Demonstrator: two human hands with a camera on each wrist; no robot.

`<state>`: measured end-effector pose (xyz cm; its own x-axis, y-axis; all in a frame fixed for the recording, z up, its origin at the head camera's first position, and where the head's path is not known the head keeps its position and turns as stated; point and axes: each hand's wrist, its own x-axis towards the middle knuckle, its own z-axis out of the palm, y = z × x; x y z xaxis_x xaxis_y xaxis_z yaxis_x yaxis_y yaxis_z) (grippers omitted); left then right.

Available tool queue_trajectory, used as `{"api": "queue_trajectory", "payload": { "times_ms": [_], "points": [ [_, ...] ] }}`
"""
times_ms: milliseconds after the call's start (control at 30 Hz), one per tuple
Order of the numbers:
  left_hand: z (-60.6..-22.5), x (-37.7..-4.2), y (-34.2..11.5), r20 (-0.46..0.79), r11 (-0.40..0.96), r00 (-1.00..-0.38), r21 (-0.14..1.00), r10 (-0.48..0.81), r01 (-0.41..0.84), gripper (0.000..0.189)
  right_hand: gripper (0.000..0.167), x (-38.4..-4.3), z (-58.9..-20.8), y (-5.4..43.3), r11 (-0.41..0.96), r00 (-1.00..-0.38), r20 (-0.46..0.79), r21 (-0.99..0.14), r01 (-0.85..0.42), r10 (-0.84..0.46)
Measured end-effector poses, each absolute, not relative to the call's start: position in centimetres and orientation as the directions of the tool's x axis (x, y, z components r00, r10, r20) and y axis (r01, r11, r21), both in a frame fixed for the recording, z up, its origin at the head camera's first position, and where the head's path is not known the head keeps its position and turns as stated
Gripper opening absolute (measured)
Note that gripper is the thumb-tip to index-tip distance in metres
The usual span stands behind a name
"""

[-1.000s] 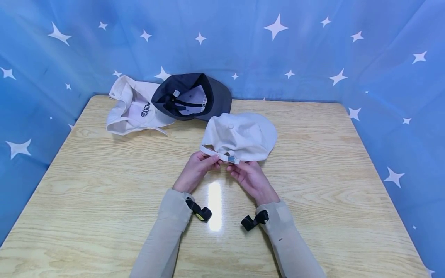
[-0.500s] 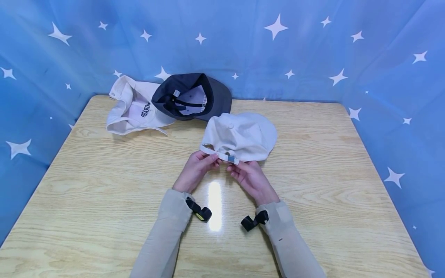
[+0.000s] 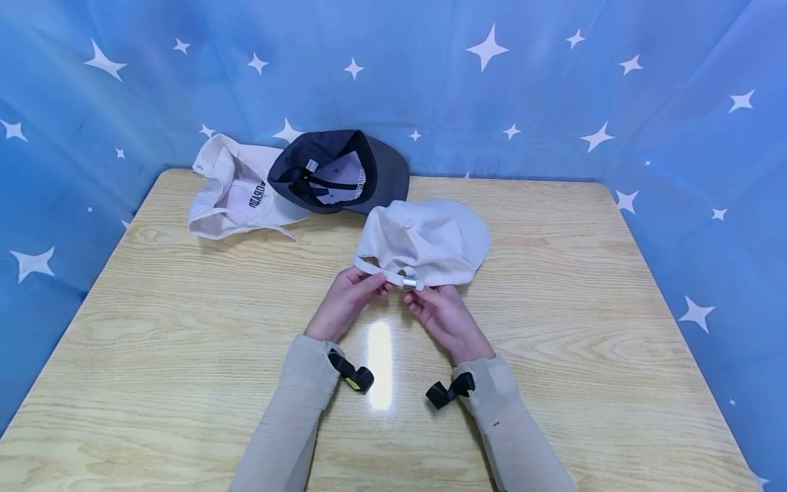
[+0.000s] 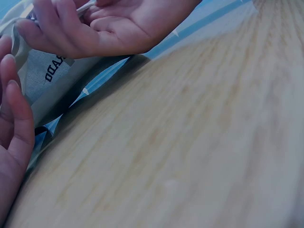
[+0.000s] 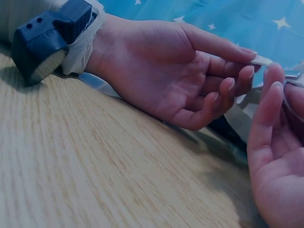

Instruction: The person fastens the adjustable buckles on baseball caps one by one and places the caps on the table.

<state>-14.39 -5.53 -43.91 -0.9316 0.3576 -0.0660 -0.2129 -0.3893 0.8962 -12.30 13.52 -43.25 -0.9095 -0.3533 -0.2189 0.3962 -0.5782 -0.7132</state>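
A white baseball cap (image 3: 430, 236) sits at the middle of the table in the head view, its back strap (image 3: 393, 277) toward me. My left hand (image 3: 347, 301) pinches the strap between thumb and fingers, left of the metal buckle (image 3: 410, 281). On the other side of the buckle, my right hand (image 3: 445, 318) pinches the strap's end. The right wrist view has the left hand (image 5: 152, 76) with thumb and forefinger on the strap, and the right hand (image 5: 280, 156) beside it. Dark lettering (image 4: 54, 69) inside the cap shows in the left wrist view.
Behind and left lie a dark cap (image 3: 387, 167) and another white cap (image 3: 209, 184), both with their insides showing; the dark one overlaps the white one. A blue star-patterned curtain (image 3: 418, 82) runs along the back of the wooden table (image 3: 584, 328) and both sides.
The buckle on the strap has tilted slightly and now catches the light. My right fingertips have shifted a little; the left hand and the caps stay put.
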Motion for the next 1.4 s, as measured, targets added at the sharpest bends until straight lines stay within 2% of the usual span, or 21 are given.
{"api": "queue_trajectory", "payload": {
  "times_ms": [367, 1000, 1400],
  "points": [
    [-43.98, -14.32, -5.53, -0.067, -0.396, -0.931, 0.892, 0.359, -0.217, 0.014, 0.016, -12.35, -43.36, 13.53, -0.575, -0.913, -0.218, -0.72, 0.389, -0.346],
    [-43.92, -14.44, -5.31, -0.118, -0.295, -0.929, 0.928, 0.349, -0.229, 0.02, 0.034, -12.32, -43.34, 13.31, -0.53, -0.919, -0.226, -0.761, 0.374, -0.324],
    [-43.75, -14.41, -5.2, -0.144, -0.254, -0.931, 0.938, 0.335, -0.236, 0.021, 0.033, -12.34, -43.27, 13.27, -0.512, -0.917, -0.225, -0.774, 0.374, -0.33]
  ]
}}
